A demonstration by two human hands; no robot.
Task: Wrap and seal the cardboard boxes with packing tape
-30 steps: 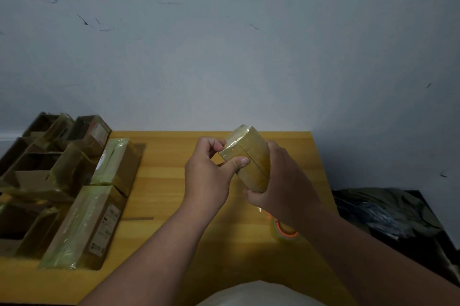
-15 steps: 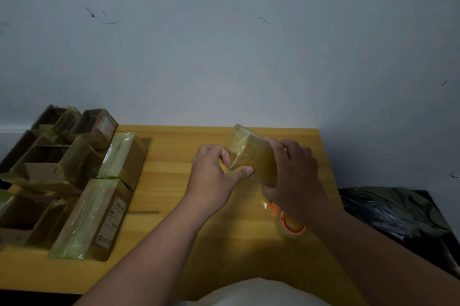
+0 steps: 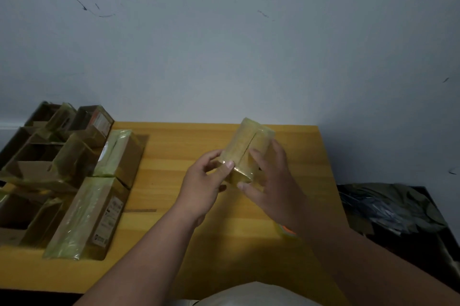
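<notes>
Both forearms reach in from bottom edge, converging over the yellow wooden table (image 3: 174,146). Left hand (image 3: 201,186) is knuckles-up, thumb tip pressed on near-left corner of the small tape-wrapped cardboard box (image 3: 249,149), fingers curled round its left side. Right hand (image 3: 271,181) cups the box's right side, index lying along top face, thumb under the near end. So both hands grip it, held above the table's centre-right, not resting on the surface.

Box: small rectangular carton, brown card under glossy yellowish tape w/ crinkled sheen; dark seam runs down middle of top face. Long axis points away from person & slightly right, far end tilted up toward the grey scuffed wall (image 3: 224,44).

Orange-cored roll of tape (image 3: 286,229) lies on the table beneath right wrist, mostly hidden.

Left side of table: long tape-wrapped cardboard box w/ printed label (image 3: 84,218), another wrapped box (image 3: 119,156) behind it, plus open unsealed cartons (image 3: 32,156). Dark crumpled plastic bag (image 3: 388,208) off the table's right edge.
</notes>
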